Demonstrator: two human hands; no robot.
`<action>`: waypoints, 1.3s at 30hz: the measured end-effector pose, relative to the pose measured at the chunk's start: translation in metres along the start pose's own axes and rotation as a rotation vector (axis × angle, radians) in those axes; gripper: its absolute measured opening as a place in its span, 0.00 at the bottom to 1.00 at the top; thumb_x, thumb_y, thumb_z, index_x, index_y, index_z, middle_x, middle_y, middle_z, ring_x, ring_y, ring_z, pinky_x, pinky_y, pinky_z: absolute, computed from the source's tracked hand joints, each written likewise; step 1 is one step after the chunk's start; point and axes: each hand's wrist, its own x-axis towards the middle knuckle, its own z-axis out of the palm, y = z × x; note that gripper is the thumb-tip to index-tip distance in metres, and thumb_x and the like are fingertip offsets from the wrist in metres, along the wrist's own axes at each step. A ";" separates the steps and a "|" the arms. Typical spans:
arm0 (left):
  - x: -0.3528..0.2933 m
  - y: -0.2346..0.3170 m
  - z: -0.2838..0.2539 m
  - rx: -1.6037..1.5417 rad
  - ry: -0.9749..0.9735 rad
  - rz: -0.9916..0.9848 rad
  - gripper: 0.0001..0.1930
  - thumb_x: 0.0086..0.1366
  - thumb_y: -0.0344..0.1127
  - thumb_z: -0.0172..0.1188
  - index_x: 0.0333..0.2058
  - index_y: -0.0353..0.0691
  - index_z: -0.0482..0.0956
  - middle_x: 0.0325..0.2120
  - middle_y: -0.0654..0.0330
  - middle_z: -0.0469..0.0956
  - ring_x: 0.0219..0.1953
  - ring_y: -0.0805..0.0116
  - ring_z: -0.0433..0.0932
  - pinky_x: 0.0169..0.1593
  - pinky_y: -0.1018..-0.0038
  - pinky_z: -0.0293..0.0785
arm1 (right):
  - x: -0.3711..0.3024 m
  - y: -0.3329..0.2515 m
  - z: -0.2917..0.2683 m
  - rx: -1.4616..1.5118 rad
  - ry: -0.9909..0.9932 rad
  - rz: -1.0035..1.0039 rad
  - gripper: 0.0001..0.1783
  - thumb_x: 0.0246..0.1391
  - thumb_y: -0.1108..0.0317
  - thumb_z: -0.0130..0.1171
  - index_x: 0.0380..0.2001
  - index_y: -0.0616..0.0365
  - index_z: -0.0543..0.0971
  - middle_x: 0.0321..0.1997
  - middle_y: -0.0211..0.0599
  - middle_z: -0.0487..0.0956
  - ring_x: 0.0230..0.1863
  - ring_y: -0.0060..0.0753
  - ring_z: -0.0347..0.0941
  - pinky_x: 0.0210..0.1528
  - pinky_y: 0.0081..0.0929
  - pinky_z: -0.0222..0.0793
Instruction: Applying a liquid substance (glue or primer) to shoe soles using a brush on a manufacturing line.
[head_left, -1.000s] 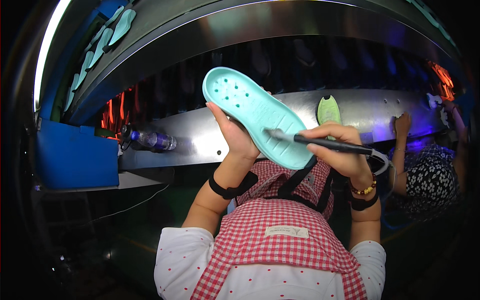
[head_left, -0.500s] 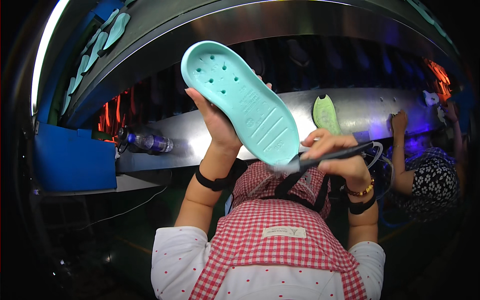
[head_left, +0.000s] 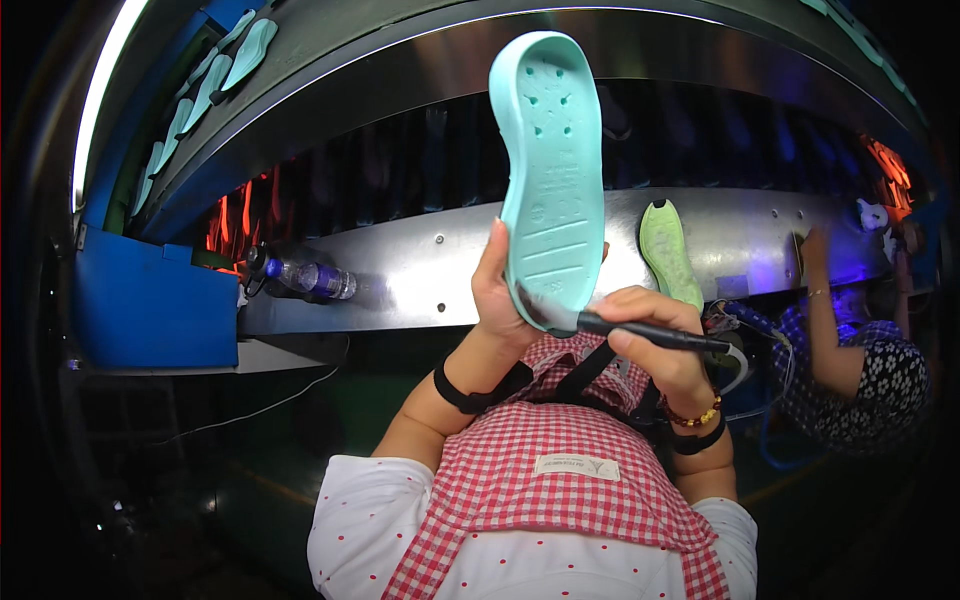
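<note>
A mint-green shoe sole [head_left: 553, 190], with several holes toward its far end and ridged lines near its close end, stands nearly upright in front of me. My left hand [head_left: 500, 295] grips its near end from the left edge, the thumb along the side. In my right hand [head_left: 660, 335] is a brush with a black handle [head_left: 655, 333], a white hose or cable at its back end. Its pale, blurred bristles [head_left: 545, 310] lie against the near end of the sole's inner face.
A metal ledge [head_left: 400, 265] runs across, holding a yellow-green sole [head_left: 668, 250] and a bottle [head_left: 312, 279] lying on its side. Beyond it, soles hang in a dark slot with orange glow. More mint soles [head_left: 205, 92] lie on the upper-left belt. A co-worker [head_left: 850, 370] sits at right.
The sole has swung from a leftward tilt to nearly upright and moved right. My left hand has slid to its near end. The brush now reaches onto the inner face.
</note>
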 end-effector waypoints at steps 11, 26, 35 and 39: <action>0.013 0.014 0.003 -0.076 -0.072 -0.016 0.34 0.58 0.60 0.36 0.54 0.37 0.57 0.47 0.46 0.65 0.45 0.47 0.69 0.47 0.53 0.65 | 0.020 -0.026 -0.011 -0.174 -0.057 -0.022 0.11 0.40 0.81 0.55 0.32 0.67 0.75 0.33 0.44 0.76 0.34 0.29 0.72 0.38 0.20 0.67; 0.021 0.030 0.003 0.184 -0.065 0.043 0.27 0.58 0.47 0.46 0.50 0.33 0.60 0.43 0.49 0.69 0.43 0.60 0.71 0.47 0.66 0.68 | 0.039 -0.037 -0.028 -0.403 -0.273 -0.237 0.11 0.34 0.79 0.58 0.28 0.65 0.77 0.28 0.42 0.77 0.34 0.38 0.73 0.38 0.27 0.68; 0.028 0.040 0.007 -0.154 -0.102 -0.264 0.24 0.60 0.45 0.44 0.48 0.29 0.63 0.42 0.45 0.70 0.40 0.56 0.74 0.46 0.64 0.71 | 0.025 -0.051 -0.025 -0.449 -0.374 -0.257 0.12 0.34 0.77 0.61 0.29 0.59 0.77 0.31 0.37 0.78 0.34 0.35 0.74 0.36 0.28 0.67; 0.031 0.039 0.016 -0.016 -0.042 -0.562 0.21 0.59 0.39 0.48 0.45 0.27 0.66 0.37 0.47 0.73 0.37 0.61 0.76 0.43 0.69 0.73 | 0.034 -0.049 -0.036 -0.626 -0.440 -0.250 0.12 0.35 0.76 0.61 0.29 0.56 0.77 0.33 0.37 0.78 0.33 0.36 0.75 0.33 0.26 0.69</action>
